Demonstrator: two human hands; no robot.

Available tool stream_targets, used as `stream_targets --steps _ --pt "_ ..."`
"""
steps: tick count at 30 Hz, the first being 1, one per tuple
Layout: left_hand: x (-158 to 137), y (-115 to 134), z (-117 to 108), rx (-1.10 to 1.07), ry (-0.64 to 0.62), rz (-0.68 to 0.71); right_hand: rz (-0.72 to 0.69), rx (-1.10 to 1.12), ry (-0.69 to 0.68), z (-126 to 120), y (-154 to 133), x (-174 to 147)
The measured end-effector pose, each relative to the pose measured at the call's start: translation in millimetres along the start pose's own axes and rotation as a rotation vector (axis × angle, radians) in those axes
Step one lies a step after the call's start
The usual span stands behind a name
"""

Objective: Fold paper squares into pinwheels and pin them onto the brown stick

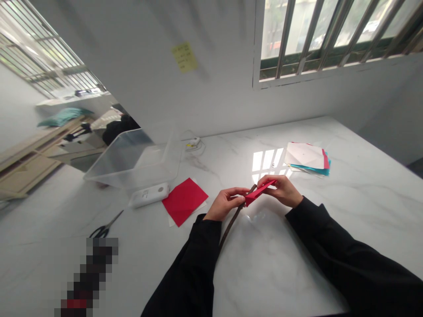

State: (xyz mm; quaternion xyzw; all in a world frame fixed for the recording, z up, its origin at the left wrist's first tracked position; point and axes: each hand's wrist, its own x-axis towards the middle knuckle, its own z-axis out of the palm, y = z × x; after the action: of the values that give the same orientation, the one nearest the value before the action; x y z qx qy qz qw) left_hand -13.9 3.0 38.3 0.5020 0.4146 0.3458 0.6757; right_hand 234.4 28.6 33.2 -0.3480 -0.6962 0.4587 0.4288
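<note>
My left hand is closed around a thin brown stick, and its fingertips touch the lower end of a folded piece of red paper. Pinched between the thumb and fingers of my right hand is the upper part of that paper. The stick slants down toward my left sleeve, and its tip shows above the left fingers. A flat square of red paper lies on the table left of my hands, with white paper partly under it. A small clear plastic piece seems to lie below the hands.
On the marble-patterned table are a clear plastic bin, a white box-shaped device and black scissors at left. A stack of coloured paper lies back right. A small white object with a cord is near the wall.
</note>
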Motion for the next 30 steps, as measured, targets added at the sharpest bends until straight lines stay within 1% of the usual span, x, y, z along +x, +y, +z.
stream_targets --steps 10,16,23,27,30 --pt "0 -2 -5 0.004 -0.052 0.017 0.023 0.037 -0.016 1 1 0" --pt "-1 -4 -7 -0.053 -0.094 0.011 0.139 0.136 -0.028 3 1 0" --pt "-1 -3 -4 -0.124 -0.104 -0.009 0.243 0.297 -0.010 8 3 0" --pt "0 -6 -2 -0.128 -0.078 -0.028 0.300 0.367 -0.008 11 10 -1" --pt "3 -10 0 -0.142 -0.060 -0.027 0.302 0.375 0.012 13 15 -1"
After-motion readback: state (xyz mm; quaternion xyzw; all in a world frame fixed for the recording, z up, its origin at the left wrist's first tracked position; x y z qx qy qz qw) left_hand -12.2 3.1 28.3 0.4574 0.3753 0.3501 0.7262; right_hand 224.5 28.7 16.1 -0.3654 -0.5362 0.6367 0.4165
